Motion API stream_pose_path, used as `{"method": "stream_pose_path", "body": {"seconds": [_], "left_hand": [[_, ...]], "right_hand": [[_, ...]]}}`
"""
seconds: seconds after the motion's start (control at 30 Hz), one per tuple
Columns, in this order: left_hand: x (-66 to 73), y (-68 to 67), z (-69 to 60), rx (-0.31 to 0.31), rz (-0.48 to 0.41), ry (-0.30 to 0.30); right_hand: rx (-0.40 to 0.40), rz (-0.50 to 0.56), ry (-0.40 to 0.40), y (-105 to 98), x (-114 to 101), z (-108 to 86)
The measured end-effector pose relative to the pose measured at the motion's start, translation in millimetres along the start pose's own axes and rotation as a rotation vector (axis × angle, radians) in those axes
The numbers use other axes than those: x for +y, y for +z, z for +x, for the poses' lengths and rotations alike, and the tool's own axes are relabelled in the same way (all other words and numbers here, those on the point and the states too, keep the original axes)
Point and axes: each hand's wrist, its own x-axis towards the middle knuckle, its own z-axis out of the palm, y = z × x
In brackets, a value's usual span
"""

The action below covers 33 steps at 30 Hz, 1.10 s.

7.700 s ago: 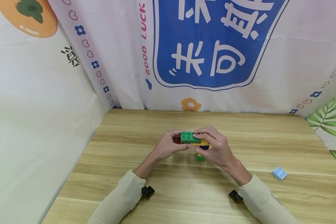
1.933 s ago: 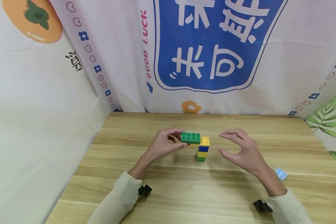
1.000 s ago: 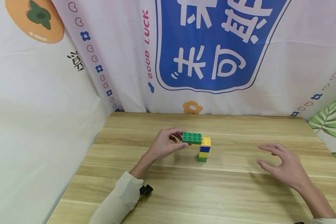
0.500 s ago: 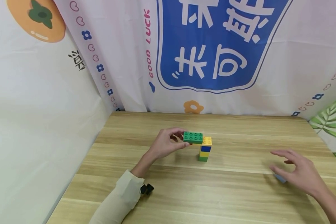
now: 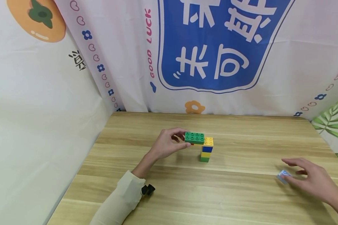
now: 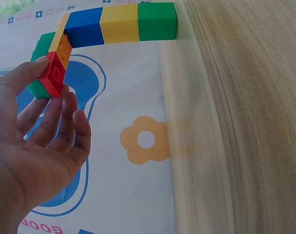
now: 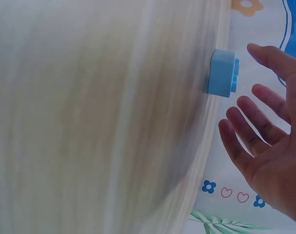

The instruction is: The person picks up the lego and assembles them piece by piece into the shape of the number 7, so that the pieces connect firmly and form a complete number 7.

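Note:
A toy-brick structure stands upright on the table, its column (image 5: 207,151) showing green, yellow and blue from the bottom up. Across its top lies a yellow brick (image 5: 208,141), and a green eight-stud brick (image 5: 194,137) juts out leftward over it. Beneath the overhang is a red brick (image 6: 54,74), seen in the left wrist view. My left hand (image 5: 169,143) pinches that overhanging end between thumb and fingers. Far to the right, my right hand (image 5: 312,176) hovers with parted fingers over a light blue brick (image 7: 221,73); the right wrist view shows a gap between them.
The wooden table (image 5: 228,193) carries the structure and the light blue brick. A printed cloth (image 5: 129,62) hangs behind its back edge, and a white cloth (image 5: 45,125) rises along the left side.
My right hand has let go of the structure and moved right and nearer, to the light blue brick. My left hand has kept hold of the overhanging end.

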Motion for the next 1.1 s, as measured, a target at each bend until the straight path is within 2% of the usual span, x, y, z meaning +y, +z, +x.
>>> {"method": "stream_pose_path", "body": {"seconds": [0.4,0.67,0.87,1.1], "left_hand": [[-2.1,-1.0,0.6,-0.004,0.008,0.006],[-2.0,-0.8,1.0,-0.001,0.015,-0.004],[-1.8,-0.8,1.2,-0.002,0.011,-0.004],[-1.4,-0.5,1.5,0.001,0.013,-0.004]], "right_hand": [[-0.122,-0.043,0.086,3.6,1.7,-1.3],[-0.108,-0.061,0.090,4.9,-0.5,-3.9],[-0.159,-0.100,0.135,1.0,0.6,-3.2],[-0.126,-0.077,0.100,0.3,-7.1,1.2]]}}
